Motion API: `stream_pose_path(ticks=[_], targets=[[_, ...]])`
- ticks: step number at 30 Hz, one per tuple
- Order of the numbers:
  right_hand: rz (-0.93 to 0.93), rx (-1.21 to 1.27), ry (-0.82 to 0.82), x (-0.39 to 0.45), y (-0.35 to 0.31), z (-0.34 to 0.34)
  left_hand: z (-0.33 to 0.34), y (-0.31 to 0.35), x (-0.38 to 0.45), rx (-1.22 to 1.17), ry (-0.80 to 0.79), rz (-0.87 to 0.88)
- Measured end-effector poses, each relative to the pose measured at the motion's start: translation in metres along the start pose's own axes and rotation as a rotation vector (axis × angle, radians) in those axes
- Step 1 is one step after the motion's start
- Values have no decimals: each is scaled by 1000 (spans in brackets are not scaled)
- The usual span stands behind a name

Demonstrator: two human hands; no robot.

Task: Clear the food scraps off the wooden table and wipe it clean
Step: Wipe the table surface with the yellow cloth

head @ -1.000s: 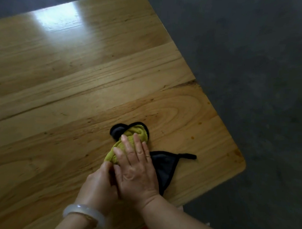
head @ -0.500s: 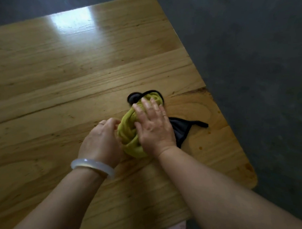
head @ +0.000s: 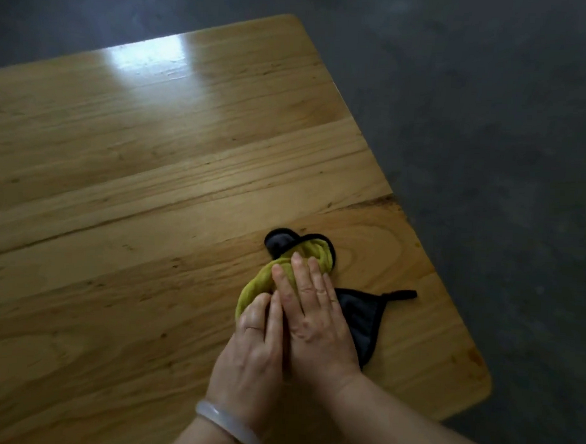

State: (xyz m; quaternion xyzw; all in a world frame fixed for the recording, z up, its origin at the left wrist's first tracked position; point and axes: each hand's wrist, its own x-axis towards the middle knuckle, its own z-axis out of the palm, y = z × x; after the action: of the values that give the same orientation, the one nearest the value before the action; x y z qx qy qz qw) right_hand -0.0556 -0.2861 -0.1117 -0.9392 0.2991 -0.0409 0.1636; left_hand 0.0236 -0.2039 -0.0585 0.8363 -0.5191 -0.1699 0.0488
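- The step in hand looks like the wiping itself — no food scraps show on the wooden counter [head: 153, 190], so the clearing seems done and the cloth work is under way near the right-hand edge.
- The cloth [head: 259, 283] is a bunched yellow-green rag with a dark grey backing and black trim; it lies on the counter close to the near right corner, its grey corner and small hanging loop fanned out to the right.
- The right hand [head: 314, 322] lies flat on the cloth, fingers straight and together, pressing down and not curled round anything.
- The left hand [head: 250, 346] sits just beside it, touching it, fingers extended with the tips on the near end of the cloth; a pale bangle [head: 228, 425] circles that wrist.
- A few small orange specks sit by the right edge, near the corner — the next pass probably needs to sweep that way, with firm, even pressure and the loose grey corner gathered in so that it does not drag.
- Compared with half a second ago, the left hand has closed in from beside the cloth to rest against the right hand, and both hands with the cloth have drawn back toward the person.
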Motion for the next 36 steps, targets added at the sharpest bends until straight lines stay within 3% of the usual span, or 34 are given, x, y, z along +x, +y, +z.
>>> stream_pose_path(ticks=[7,13,20,31,36], targets=[[-94,45,-111,59,30,-15,-20,15,55,86,-168,-158],[-103,15,-163,117,51,-32,-31,20,110,39,-50,-253],[-85,-33,-195,170,84,-49,-47,27,175,-33,-114,-303],[296,-117,-11,110,121,-54,-28,68,180,-104,-133,9],[442,-110,233,58,116,-42,-17,91,145,-70,-185,100]])
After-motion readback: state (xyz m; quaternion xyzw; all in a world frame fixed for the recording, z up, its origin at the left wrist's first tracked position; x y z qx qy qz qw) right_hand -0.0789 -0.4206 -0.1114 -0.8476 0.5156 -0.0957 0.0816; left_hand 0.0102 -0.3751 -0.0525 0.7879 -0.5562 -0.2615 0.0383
